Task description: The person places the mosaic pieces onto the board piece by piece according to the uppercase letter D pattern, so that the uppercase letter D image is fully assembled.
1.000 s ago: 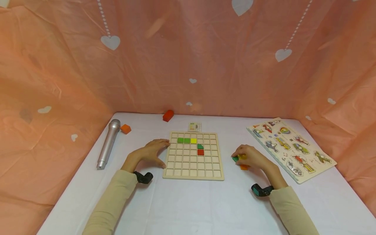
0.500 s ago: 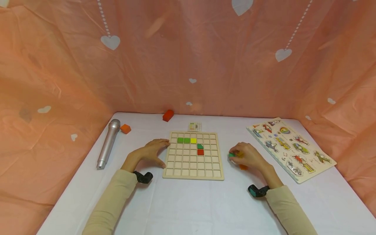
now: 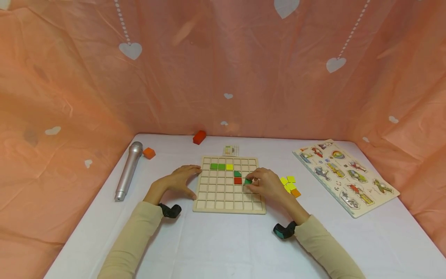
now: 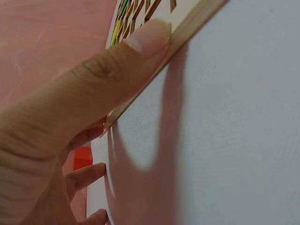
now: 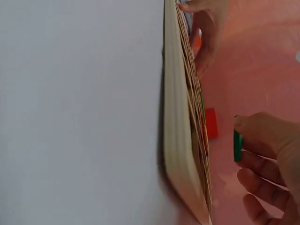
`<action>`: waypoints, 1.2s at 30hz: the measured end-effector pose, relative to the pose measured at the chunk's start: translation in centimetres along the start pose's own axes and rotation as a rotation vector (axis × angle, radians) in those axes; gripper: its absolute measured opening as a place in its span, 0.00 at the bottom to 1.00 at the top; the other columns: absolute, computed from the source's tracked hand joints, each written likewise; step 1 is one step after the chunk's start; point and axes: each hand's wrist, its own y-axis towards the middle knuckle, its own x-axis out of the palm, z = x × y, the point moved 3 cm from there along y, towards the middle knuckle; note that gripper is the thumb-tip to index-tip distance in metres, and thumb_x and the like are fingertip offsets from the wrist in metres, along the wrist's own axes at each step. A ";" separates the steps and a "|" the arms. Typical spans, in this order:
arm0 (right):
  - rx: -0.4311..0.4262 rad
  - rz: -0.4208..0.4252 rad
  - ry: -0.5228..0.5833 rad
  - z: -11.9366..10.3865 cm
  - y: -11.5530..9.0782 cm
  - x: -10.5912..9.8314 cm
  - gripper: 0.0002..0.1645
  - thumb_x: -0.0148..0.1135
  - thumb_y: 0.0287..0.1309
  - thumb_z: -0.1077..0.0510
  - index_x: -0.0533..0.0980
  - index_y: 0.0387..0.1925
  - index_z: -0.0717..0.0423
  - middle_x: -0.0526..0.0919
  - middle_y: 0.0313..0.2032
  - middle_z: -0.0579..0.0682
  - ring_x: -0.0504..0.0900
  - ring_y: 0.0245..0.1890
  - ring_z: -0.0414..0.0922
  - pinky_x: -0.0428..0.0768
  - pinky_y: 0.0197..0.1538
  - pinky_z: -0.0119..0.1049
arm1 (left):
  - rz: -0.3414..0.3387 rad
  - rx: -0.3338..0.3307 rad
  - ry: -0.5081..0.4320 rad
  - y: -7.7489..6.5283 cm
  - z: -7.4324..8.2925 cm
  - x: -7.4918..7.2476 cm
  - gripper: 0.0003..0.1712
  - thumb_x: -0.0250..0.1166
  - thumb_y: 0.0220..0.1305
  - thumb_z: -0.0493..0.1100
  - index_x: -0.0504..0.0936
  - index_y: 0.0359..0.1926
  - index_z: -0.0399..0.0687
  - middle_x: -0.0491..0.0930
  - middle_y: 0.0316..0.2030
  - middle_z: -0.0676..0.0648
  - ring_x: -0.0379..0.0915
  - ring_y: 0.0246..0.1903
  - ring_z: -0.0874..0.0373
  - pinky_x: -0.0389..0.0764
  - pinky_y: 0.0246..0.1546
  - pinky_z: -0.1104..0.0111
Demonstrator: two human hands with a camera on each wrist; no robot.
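A wooden grid board (image 3: 223, 197) lies mid-table with two light green tiles (image 3: 218, 166), a yellow tile (image 3: 229, 167), a dark green tile with a curved corner (image 3: 237, 174) and a red tile (image 3: 238, 181) in its cells. Over the board's right part, my right hand (image 3: 266, 184) pinches a dark green tile (image 5: 237, 145) between thumb and fingers; in the right wrist view it is above the surface. My left hand (image 3: 179, 182) has its fingers spread along the board's left edge, the thumb (image 4: 150, 40) touching the rim.
Several yellow tiles (image 3: 288, 184) and an orange tile (image 3: 295, 193) lie right of the board. A picture puzzle (image 3: 345, 174) is at the right, a silver microphone (image 3: 129, 170) and orange block (image 3: 149, 153) at the left. Behind stand a red block (image 3: 199, 137) and small pattern card (image 3: 231, 150).
My right hand has carried the dark green tile left from the tile pile to above the board, uncovering the yellow and orange tiles. My left hand has stayed in place.
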 end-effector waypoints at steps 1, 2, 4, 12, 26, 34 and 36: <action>0.005 -0.016 0.006 -0.3 0.2 0.3 0.13 0.72 0.46 0.55 0.83 0.35 0.55 0.81 0.32 0.45 0.75 0.31 0.41 0.76 0.37 0.35 | 0.000 -0.001 0.000 0.0 0.0 0.0 0.56 0.75 0.39 0.58 0.62 0.66 0.39 0.57 0.68 0.40 0.48 0.67 0.40 0.52 0.66 0.47; -0.005 -0.027 0.004 -0.5 0.4 0.7 0.14 0.72 0.46 0.54 0.83 0.36 0.54 0.81 0.33 0.45 0.75 0.31 0.40 0.76 0.37 0.34 | 0.000 -0.001 -0.001 0.0 0.0 0.0 0.56 0.75 0.39 0.58 0.62 0.66 0.39 0.57 0.68 0.40 0.48 0.67 0.40 0.52 0.66 0.47; -0.038 -0.045 0.007 -0.8 0.7 1.3 0.14 0.72 0.46 0.53 0.84 0.36 0.54 0.81 0.33 0.45 0.76 0.31 0.39 0.76 0.36 0.33 | 0.002 0.000 0.000 0.1 -0.1 0.0 0.56 0.76 0.39 0.58 0.62 0.66 0.39 0.57 0.68 0.40 0.48 0.67 0.40 0.52 0.66 0.46; -0.105 -0.118 -0.041 -1.2 1.3 2.4 0.12 0.71 0.48 0.53 0.84 0.37 0.51 0.80 0.33 0.44 0.76 0.33 0.38 0.77 0.36 0.31 | 0.006 0.005 0.005 0.0 -0.1 0.1 0.56 0.76 0.39 0.58 0.62 0.66 0.39 0.57 0.67 0.40 0.48 0.67 0.40 0.52 0.66 0.46; -0.137 -0.131 -0.050 -1.2 1.0 2.6 0.08 0.70 0.49 0.60 0.85 0.35 0.51 0.81 0.35 0.46 0.78 0.38 0.42 0.79 0.39 0.34 | 0.000 -0.010 0.005 0.0 -0.1 0.2 0.56 0.76 0.39 0.57 0.62 0.66 0.39 0.57 0.68 0.41 0.48 0.67 0.41 0.52 0.66 0.47; -0.206 -0.121 -0.050 -1.4 1.1 2.3 0.05 0.70 0.49 0.58 0.85 0.31 0.51 0.80 0.32 0.45 0.76 0.35 0.40 0.79 0.37 0.32 | 0.007 -0.008 0.001 0.0 -0.2 0.2 0.55 0.76 0.39 0.57 0.62 0.66 0.39 0.57 0.68 0.40 0.48 0.67 0.41 0.52 0.66 0.46; -0.240 -0.116 -0.060 -1.3 1.2 2.3 0.05 0.70 0.49 0.58 0.85 0.31 0.51 0.80 0.31 0.45 0.76 0.35 0.40 0.79 0.38 0.32 | 0.009 -0.005 0.000 0.0 -0.2 0.2 0.55 0.76 0.39 0.57 0.62 0.66 0.39 0.57 0.68 0.40 0.48 0.67 0.41 0.52 0.66 0.46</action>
